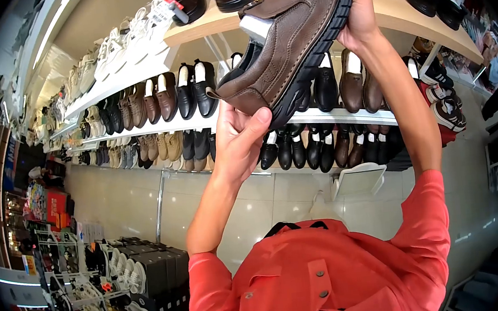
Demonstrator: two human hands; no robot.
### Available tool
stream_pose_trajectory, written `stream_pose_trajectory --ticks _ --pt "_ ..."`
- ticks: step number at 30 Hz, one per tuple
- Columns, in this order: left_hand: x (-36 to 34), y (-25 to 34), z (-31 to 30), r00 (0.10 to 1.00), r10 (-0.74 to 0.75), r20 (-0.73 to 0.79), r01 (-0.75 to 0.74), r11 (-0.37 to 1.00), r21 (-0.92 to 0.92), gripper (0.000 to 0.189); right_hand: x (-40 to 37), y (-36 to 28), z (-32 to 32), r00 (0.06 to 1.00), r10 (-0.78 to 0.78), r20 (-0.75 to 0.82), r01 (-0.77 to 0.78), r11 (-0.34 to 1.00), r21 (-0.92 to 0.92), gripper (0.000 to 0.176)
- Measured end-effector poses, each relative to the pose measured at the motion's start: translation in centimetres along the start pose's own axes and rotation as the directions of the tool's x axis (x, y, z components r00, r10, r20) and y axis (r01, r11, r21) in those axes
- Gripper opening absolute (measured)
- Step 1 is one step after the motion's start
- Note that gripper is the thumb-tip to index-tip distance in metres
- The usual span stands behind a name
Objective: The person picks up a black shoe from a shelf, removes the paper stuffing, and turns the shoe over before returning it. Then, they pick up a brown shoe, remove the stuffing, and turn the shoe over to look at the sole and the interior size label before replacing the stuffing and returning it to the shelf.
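Observation:
A brown leather slip-on shoe (286, 47) with a thick black ridged sole is held up in front of the shelves, tilted with its toe toward the upper right. White stuffing shows in its opening. My left hand (241, 135) grips the heel end from below, the thumb pressed against the side near the sole. Around the toe end, my right hand (358, 10) is closed, its thumb side along the sole; some of its fingers are hidden behind the shoe.
Behind the shoe run shelves (153, 126) lined with black and brown shoes. White sneakers (124, 44) stand on the upper left shelf. A white-framed floor mirror (359, 179) stands below. Stacked dark boxes (158, 266) are at the lower left.

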State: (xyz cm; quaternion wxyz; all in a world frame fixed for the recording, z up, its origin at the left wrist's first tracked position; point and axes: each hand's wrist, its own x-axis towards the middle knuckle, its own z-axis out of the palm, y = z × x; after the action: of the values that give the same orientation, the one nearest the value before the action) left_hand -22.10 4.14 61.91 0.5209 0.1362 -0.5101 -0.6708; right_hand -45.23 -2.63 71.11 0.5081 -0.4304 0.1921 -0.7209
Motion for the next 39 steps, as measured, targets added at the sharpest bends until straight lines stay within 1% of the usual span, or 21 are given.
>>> stream_pose_trajectory --ticks 2,4,8,10,16,17,18,20,21,22,24,25,26,28,29,30,31,32,33,38,39 --pt "-1.9 1.5 -1.8 1.0 -0.02 -0.001 0.02 0.999 -0.042 0.059 -0.8 1.5 1.7 1.0 -0.02 0.017 0.021 0.998 -0.057 0.047" --pt "-3.9 2.8 -3.3 0.999 -0.04 0.005 0.04 0.996 -0.082 0.062 -2.0 2.5 4.1 0.997 0.075 0.019 -0.076 0.997 0.01 0.047" --pt "-6.7 4.5 -5.3 1.0 0.004 0.02 -0.003 0.998 -0.071 0.066 -4.1 4.2 7.3 0.996 0.085 0.03 -0.085 0.996 0.03 0.053" --pt "-7.7 5.1 -6.3 0.996 0.068 0.059 -0.065 0.997 -0.052 0.068 -4.6 5.0 8.3 0.996 0.088 0.031 -0.088 0.996 -0.006 0.057" --pt "-9.2 6.1 -8.1 0.994 0.094 0.048 -0.095 0.995 0.01 0.068 -6.2 6.0 11.1 0.997 0.064 0.046 -0.065 0.998 0.007 0.06" --pt "-9.3 6.1 -8.4 0.996 0.085 0.04 -0.086 0.996 0.015 0.068 -4.4 6.5 7.5 1.0 -0.023 0.007 0.023 0.999 -0.033 0.034" --pt "-9.5 6.2 -8.6 0.996 0.085 0.036 -0.086 0.996 0.018 0.068 -4.5 6.6 7.4 1.0 -0.02 0.008 0.02 0.999 -0.029 0.034" --pt "-9.8 6.4 -8.7 0.984 0.166 0.068 -0.172 0.98 0.098 0.07 -4.4 6.7 7.7 0.998 0.01 0.068 -0.007 0.999 -0.042 0.038" --pt "-10.0 7.0 -8.3 0.985 0.166 0.04 -0.169 0.98 0.103 0.081 -4.4 6.6 7.9 0.996 0.052 0.071 -0.048 0.997 -0.057 0.037" --pt "-10.4 7.0 -8.2 0.985 0.171 0.037 -0.174 0.979 0.107 0.081 -4.3 6.6 7.8 0.996 0.052 0.078 -0.048 0.997 -0.054 0.037" --pt "-11.1 6.9 -8.1 0.92 0.388 0.058 -0.376 0.83 0.412 0.09 -4.1 6.6 8.2 0.988 0.105 0.111 -0.102 0.994 -0.031 0.037" --pt "-11.5 6.6 -8.8 0.931 0.358 0.072 -0.34 0.778 0.528 0.093 -4.1 6.6 8.4 0.99 0.081 0.119 -0.08 0.997 -0.012 0.038" --pt "-11.5 6.3 -9.7 0.912 0.39 0.129 -0.378 0.674 0.635 0.099 -4.2 6.3 8.8 0.989 0.078 0.123 -0.077 0.997 -0.011 0.038" --pt "-11.7 5.9 -10.5 0.878 0.436 0.2 -0.419 0.494 0.762 0.099 -4.5 5.6 9.3 0.963 0.062 0.261 -0.072 0.997 0.027 0.041" --pt "-11.7 5.6 -10.7 0.877 0.436 0.202 -0.421 0.494 0.761 0.099 -4.6 5.3 9.1 0.955 0.051 0.292 -0.055 0.998 0.006 0.043" --pt "-11.7 5.2 -10.9 0.841 0.495 0.219 -0.464 0.452 0.762 0.099 -5.4 5.0 10.7 0.956 0.052 0.288 -0.056 0.998 0.005 0.043" --pt "-11.8 5.0 -10.9 0.802 0.55 0.235 -0.503 0.408 0.762 0.1 -6.4 4.7 12.6 0.963 0.071 0.262 -0.074 0.997 0.005 0.052" --pt "-11.8 5.0 -10.8 0.803 0.548 0.235 -0.503 0.41 0.761 0.1 -6.9 4.4 14.1 0.968 0.087 0.237 -0.091 0.996 0.006 0.06" --pt "-11.5 5.2 -10.6 0.796 0.552 0.247 -0.51 0.394 0.764 0.101 -6.8 4.1 14.2 0.949 0.066 0.307 -0.087 0.995 0.054 0.06" --pt "-11.0 4.8 -10.5 0.784 0.567 0.252 -0.516 0.37 0.773 0.102 -6.7 3.3 13.7 0.965 0.013 0.263 -0.014 1.0 0.001 0.056" --pt "-10.6 4.9 -10.5 0.768 0.576 0.281 -0.528 0.321 0.786 0.101 -6.9 3.3 13.7 0.963 -0.006 0.27 0.003 1.0 0.011 0.053"
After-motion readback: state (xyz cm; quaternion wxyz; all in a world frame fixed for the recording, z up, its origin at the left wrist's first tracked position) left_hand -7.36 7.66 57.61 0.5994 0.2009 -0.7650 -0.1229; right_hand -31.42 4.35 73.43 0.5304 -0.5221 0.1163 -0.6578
